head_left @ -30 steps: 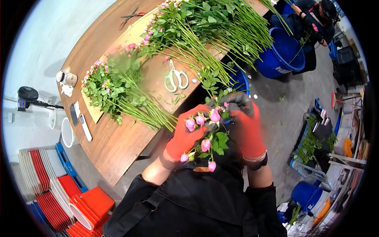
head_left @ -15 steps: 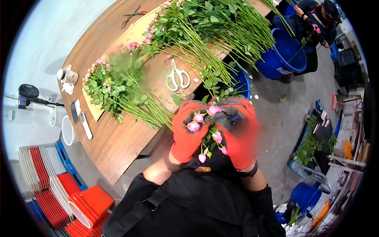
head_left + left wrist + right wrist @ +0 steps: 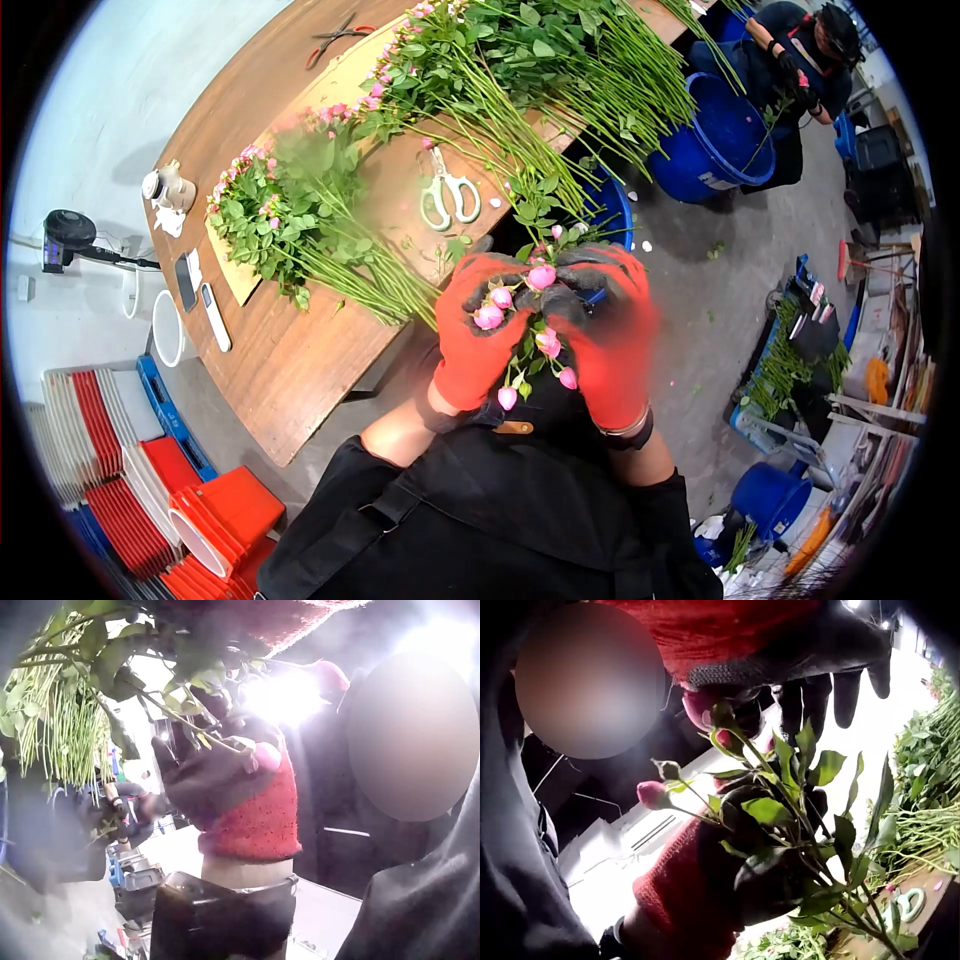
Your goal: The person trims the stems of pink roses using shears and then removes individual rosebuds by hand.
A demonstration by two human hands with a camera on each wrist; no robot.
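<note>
Rose sprig [image 3: 548,343] is up in front of the apron [image 3: 490,490], clear of the table [image 3: 290,390] and just off its near long edge; none of it rests on the wood. Left hand [image 3: 475,335], in a red glove with dark fingers, is curled round the stem below the upper blooms – a narrow, light-looking hold. Right hand [image 3: 608,330] meets it from the other side, thumb and fingers bent in close to the top bloom; some of its fingers stretch free in the right wrist view. Cannot tell whether it pinches a petal or only touches. Step in hand, as judged: looking over and picking clean one sprig by hand, no blade in use. Next move seems to call for a steady left hold and a small fingertip pinch from the right, so that the buds are not crushed. Scissors [image 3: 444,182] lie unused by the near edge, between a small bundle [image 3: 295,225] towards the near corner and a large bundle [image 3: 500,60] towards the far end, whose stems overhang that edge – a blue bucket [image 3: 622,215] stands below them. Red-handled cutters [image 3: 355,33] lie beyond, towards the far side.
</note>
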